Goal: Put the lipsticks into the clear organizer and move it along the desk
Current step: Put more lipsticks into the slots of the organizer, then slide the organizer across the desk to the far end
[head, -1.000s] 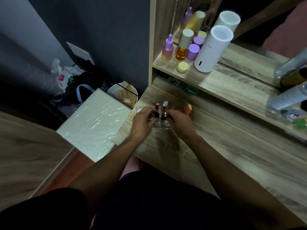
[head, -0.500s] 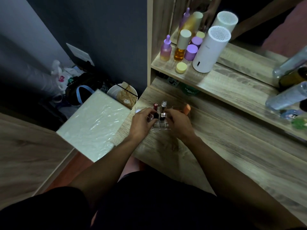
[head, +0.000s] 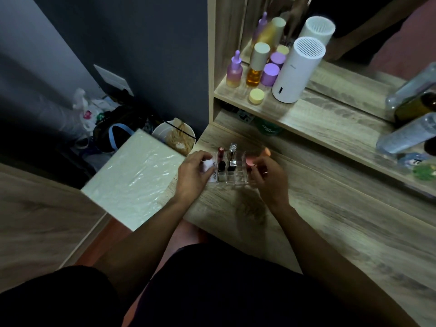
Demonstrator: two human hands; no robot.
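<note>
Left hand [head: 192, 172] curls around a white tube [head: 208, 166] beside the clear organizer [head: 232, 177]; right hand [head: 269, 178] (fingers loosely bent) grips nothing.

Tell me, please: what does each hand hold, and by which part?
The left hand grips a white tube around its middle. The right hand seems empty, fingers curled beside the clear organizer.
</note>
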